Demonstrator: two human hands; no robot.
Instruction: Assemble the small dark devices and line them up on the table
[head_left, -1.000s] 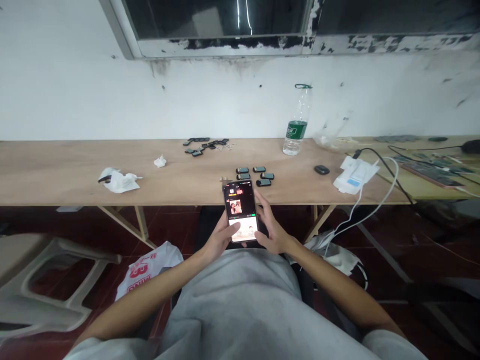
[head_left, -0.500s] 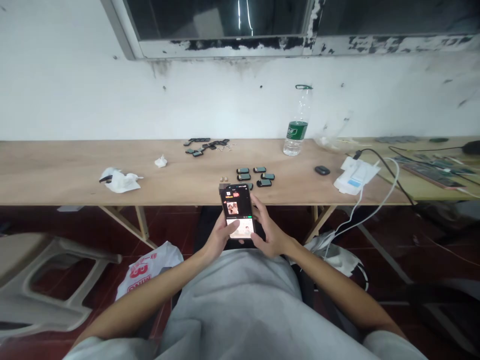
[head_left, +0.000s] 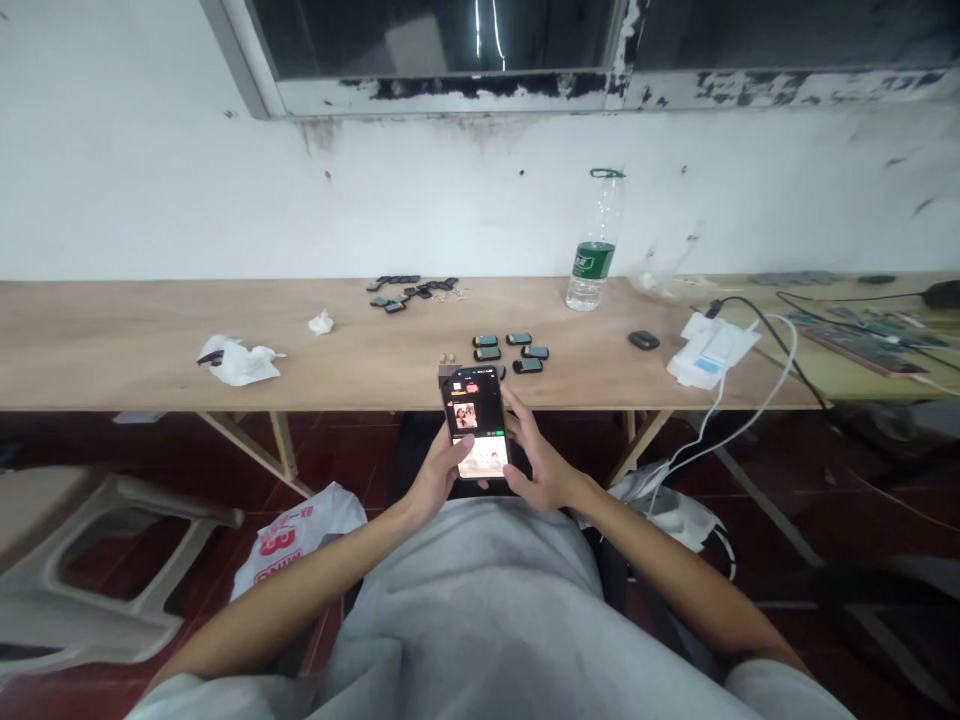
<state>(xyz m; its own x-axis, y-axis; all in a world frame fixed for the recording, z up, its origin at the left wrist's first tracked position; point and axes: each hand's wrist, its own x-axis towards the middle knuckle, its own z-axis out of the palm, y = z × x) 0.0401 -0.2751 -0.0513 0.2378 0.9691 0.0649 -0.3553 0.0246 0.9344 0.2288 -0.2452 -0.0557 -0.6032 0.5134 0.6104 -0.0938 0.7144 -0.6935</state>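
Note:
Both my hands hold a smartphone [head_left: 477, 410] upright above my lap, just in front of the table edge. Its screen is lit, dark at the top and bright at the bottom. My left hand [head_left: 437, 472] grips the left side, with the thumb over the lower screen. My right hand [head_left: 541, 462] wraps the right side, its thumb at the lower right corner. Behind the phone, several small black-cased parts with grey-green faces [head_left: 487, 354] lie on the table, one partly hidden by the phone. Tiny light-coloured pieces [head_left: 448, 358] sit beside them.
On the wooden table [head_left: 120, 345] are crumpled tissues [head_left: 244, 362], more dark parts [head_left: 424, 291], a water bottle [head_left: 592, 262], a small black object [head_left: 643, 341] and a white box [head_left: 712, 350] with cables. A plastic stool [head_left: 112, 560] and a printed bag [head_left: 300, 535] are at the left.
My left thumb has shifted slightly up and left on the screen. Both hands keep their hold on the smartphone, and the things on the table stay in place.

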